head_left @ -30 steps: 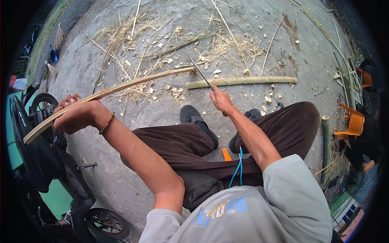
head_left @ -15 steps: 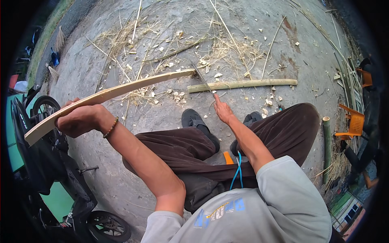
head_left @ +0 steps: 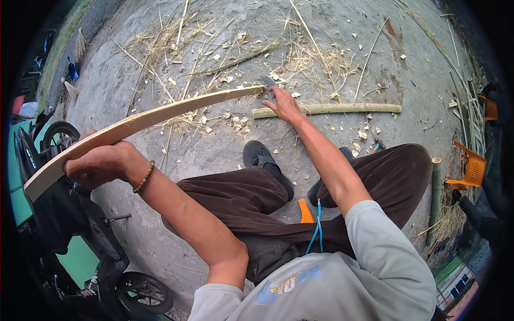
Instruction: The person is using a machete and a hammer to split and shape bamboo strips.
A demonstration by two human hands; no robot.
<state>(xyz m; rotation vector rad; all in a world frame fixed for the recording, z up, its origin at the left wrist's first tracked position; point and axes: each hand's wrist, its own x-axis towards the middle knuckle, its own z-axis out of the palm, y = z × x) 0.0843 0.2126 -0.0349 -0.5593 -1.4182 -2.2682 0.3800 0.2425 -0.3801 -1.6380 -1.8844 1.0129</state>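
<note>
My left hand (head_left: 101,163) is closed around a long split bamboo strip (head_left: 144,119) near its wide end, at the left. The strip slants up and away from me, its ragged far end beside my right hand (head_left: 285,106). A knife blade (head_left: 269,81) shows just beyond the fingers of my right hand, which appears closed on the knife; its handle is hidden. My right thumb and a finger reach toward the strip's tip. Just beyond my feet, a pale green bamboo length (head_left: 348,108) lies on the ground, partly behind my right wrist.
Shavings and chips (head_left: 321,64) litter the concrete ground (head_left: 160,224). A black motorbike (head_left: 96,230) stands close on my left. To the right are an upright bamboo pole (head_left: 435,198), an orange plastic chair (head_left: 471,166) and a stack of bamboo strips (head_left: 471,107). An orange piece (head_left: 305,211) shows between my legs.
My right hand has moved forward and left, up to the strip's far end, covering more of the knife. My left hand and the strip have shifted slightly left.
</note>
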